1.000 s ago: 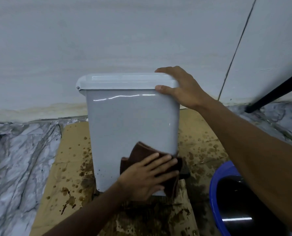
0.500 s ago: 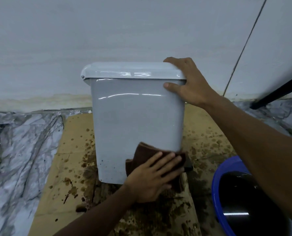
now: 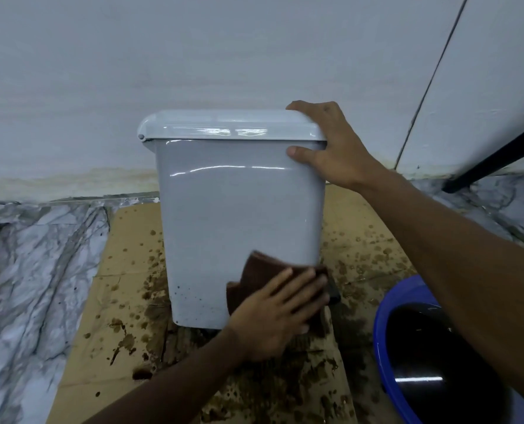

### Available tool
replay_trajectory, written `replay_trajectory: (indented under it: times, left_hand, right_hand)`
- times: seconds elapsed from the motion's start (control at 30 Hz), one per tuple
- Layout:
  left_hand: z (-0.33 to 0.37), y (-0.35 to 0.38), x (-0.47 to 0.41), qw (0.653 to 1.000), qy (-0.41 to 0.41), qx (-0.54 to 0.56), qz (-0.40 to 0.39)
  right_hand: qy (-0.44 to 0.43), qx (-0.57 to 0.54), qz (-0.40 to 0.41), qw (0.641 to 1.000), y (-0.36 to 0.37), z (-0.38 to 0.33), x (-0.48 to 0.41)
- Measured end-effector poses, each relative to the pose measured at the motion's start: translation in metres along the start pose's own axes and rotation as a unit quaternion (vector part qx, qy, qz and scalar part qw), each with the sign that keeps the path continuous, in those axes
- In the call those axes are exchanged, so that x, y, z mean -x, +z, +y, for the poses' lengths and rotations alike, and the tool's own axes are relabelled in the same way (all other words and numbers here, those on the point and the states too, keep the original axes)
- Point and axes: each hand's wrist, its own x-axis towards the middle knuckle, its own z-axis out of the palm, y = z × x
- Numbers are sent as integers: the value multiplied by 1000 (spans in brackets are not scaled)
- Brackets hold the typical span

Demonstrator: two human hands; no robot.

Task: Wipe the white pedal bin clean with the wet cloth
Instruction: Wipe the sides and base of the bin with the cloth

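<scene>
The white pedal bin [image 3: 233,209] stands upright on wet cardboard, its lid closed. A brown wet cloth [image 3: 259,269] lies against the lower right of the bin's near face. My left hand [image 3: 280,310] presses flat on the cloth with straight fingers. My right hand [image 3: 331,145] grips the bin's top right corner, fingers over the lid and thumb on the front wall. Dark specks dot the bin's lower left. A black pedal part [image 3: 332,290] peeks out at the bin's lower right.
Brown cardboard [image 3: 126,301] spattered with dirty drops covers the marble floor [image 3: 31,270]. A blue bucket [image 3: 386,319] of dark water stands at the right. A white wall rises behind the bin. A black bar [image 3: 496,157] slants at the far right.
The view has shifted, so the bin sits lower in frame than half a second ago. My left hand and the cloth stay at the lower right; my right hand keeps its hold.
</scene>
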Motion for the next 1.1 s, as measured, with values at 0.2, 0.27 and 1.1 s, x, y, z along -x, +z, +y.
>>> replay_trajectory:
  times: [0.2,0.27,1.1]
  left_hand:
    - [-14,1,18,996,80,-17,-30]
    - [-49,-17,-4,1000,23,4,13]
    - [-137,-36,27,978,-189,13,86]
  right_hand:
    - [-1,-5,3,1000,2,0,0]
    - [0,-2,5,1000,2,-1,0]
    - [-3,25,3,1000,1,-5,2]
